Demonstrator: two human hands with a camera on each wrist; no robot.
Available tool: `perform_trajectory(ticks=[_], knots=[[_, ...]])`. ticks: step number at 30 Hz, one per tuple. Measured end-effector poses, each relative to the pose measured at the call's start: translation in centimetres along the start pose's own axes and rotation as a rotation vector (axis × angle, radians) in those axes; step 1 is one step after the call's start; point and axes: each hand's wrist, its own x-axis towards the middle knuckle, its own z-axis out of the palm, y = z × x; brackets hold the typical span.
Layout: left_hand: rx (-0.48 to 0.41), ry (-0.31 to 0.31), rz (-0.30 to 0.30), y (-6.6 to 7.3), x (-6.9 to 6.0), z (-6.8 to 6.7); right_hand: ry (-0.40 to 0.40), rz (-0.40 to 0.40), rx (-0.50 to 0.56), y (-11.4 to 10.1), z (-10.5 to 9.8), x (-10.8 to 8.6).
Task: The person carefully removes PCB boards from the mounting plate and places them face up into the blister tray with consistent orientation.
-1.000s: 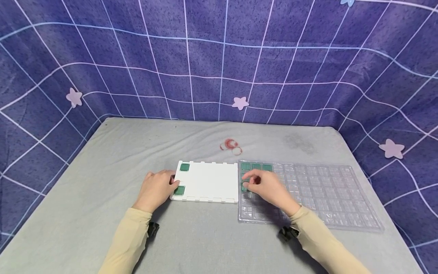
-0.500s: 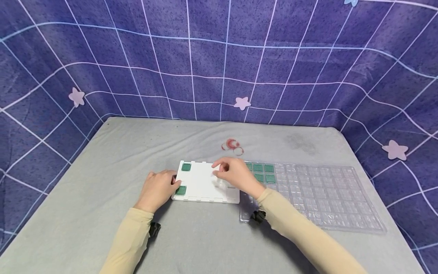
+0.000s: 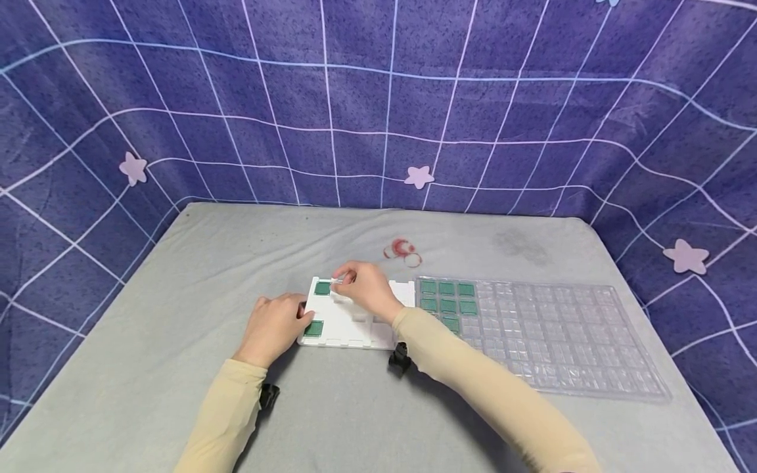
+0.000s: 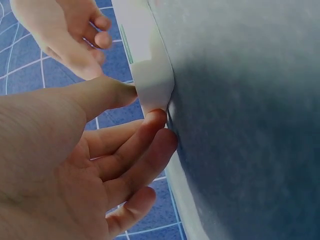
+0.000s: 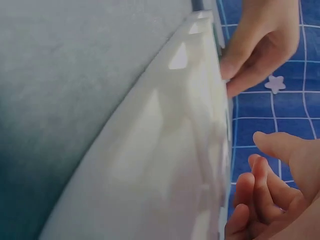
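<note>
In the head view a flat white board [image 3: 340,326] with notched edges lies on the grey cloth. Two small green circuit boards [image 3: 313,328] sit at its left corners. My left hand [image 3: 274,328] grips the left edge, thumb on top; the left wrist view shows curled fingers at the board's side. Over the board's upper part my right hand [image 3: 368,289] pinches with thumb and forefinger, just right of the upper green circuit board [image 3: 322,288]. A piece between those fingertips is barely visible. The clear plastic tray [image 3: 562,322] adjoins the board's right side.
Several green circuit boards [image 3: 447,306] fill pockets at the tray's upper left. Red marks [image 3: 399,248] stain the cloth [image 3: 284,243] behind the board. A purple curtain [image 3: 355,98] hangs behind and at the sides.
My right hand has moved left from the tray to the white board's upper left. One green circuit board has gone from the tray's third row. The left hand has stayed put.
</note>
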Motion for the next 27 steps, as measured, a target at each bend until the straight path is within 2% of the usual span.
perform_trajectory(ticks=[5,27], knots=[[-0.002,0.000,0.006,0.2,0.1,0.0,-0.006,0.041,-0.016,0.0,0.6,0.7],[0.006,0.019,0.009,0.0,-0.2,0.0,0.011,0.021,-0.197,-0.5,1.7,1.4]])
